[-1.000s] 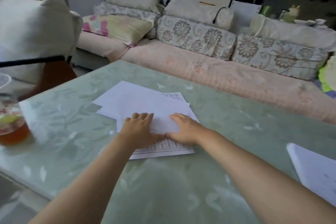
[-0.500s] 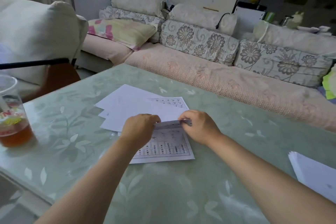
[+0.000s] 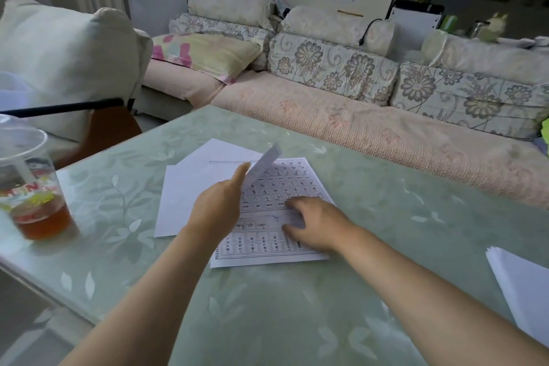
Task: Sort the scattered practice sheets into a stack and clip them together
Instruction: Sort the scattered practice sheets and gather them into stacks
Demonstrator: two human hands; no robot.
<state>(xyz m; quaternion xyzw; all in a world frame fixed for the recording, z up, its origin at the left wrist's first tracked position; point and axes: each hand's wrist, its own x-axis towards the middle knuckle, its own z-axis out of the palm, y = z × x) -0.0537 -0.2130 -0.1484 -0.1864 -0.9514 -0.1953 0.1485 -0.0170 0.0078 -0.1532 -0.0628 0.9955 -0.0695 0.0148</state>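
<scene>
Several white practice sheets (image 3: 190, 187) lie overlapping in the middle of the green table (image 3: 386, 217). On top lies a printed grid sheet (image 3: 297, 181), face up. My left hand (image 3: 218, 211) pinches a sheet (image 3: 264, 165) by its edge and holds it lifted and tilted above the pile. My right hand (image 3: 315, 224) lies flat, fingers spread, pressing on the printed grid sheet. Another white paper stack (image 3: 523, 285) sits at the table's right edge, partly out of frame. No clip shows.
A plastic cup of brown drink (image 3: 32, 196) stands near the table's left edge. A chair with a white cushion (image 3: 65, 68) is at the left. A sofa with floral pillows (image 3: 341, 68) runs behind the table.
Both hands went from flat on the pile to pinching a sheet's edge. Now my left hand has lifted that sheet up, and my right hand has dropped flat onto the printed sheet.
</scene>
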